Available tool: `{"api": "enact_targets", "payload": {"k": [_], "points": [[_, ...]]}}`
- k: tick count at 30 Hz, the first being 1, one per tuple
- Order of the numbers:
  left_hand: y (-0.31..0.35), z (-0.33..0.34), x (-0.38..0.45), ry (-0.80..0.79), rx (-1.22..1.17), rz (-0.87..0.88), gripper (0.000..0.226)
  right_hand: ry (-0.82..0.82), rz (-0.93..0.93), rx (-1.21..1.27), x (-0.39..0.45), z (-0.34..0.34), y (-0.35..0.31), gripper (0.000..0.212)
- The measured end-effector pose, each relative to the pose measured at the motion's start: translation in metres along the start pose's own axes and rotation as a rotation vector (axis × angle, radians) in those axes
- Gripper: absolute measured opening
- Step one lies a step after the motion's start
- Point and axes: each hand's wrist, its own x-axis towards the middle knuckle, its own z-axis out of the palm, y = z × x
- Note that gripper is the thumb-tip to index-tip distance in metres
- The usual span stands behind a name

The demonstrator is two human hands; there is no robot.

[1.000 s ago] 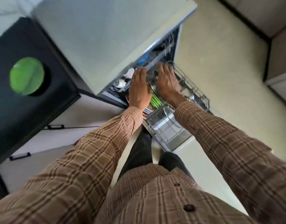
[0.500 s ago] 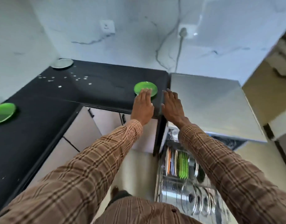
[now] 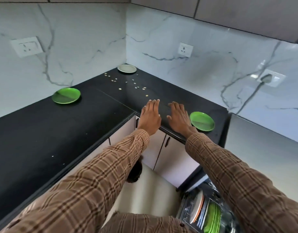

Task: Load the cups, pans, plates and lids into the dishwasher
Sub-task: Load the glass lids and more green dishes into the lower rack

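Three plates were left out on the black counter (image 3: 44, 132), which ran in an L along the marble wall (image 3: 161, 47). Down at the lower right the dishwasher rack (image 3: 187, 214) stood open and already carried a row of plates on edge (image 3: 205, 214), white, orange and green, so part of the load looked done. Of what remained, the green plate on the right (image 3: 202, 121) lay just beside the right hand (image 3: 178, 118), the green plate on the left (image 3: 66, 95) sat well apart near the wall, and the pale plate in the corner (image 3: 127, 68) was farthest back. No cups, pans or lids showed on the counter. Both hands hovered flat over the counter edge, the left hand (image 3: 150, 115) and the right alike with fingers straight and spread, holding nothing. Small round bits (image 3: 128, 83), too small to identify, lay scattered near the corner. Judging by reach, the near green plate seemed the likely next pick.
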Motion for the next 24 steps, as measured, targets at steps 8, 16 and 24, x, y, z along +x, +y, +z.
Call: {"api": "enact_targets", "payload": {"k": [8, 16, 24], "points": [[-0.157, -0.05, 0.018, 0.042, 0.035, -0.239, 0.07, -0.077, -0.139, 0.044, 0.099, 0.055, -0.118, 0.059], [-0.288, -0.079, 0.016, 0.064, 0.06, -0.538, 0.066, -0.186, -0.237, 0.13, 0.173, 0.117, -0.225, 0.062], [-0.346, -0.062, 0.054, 0.125, 0.036, -0.776, 0.062, -0.285, -0.356, 0.19, 0.251, 0.176, -0.254, 0.06]]}}
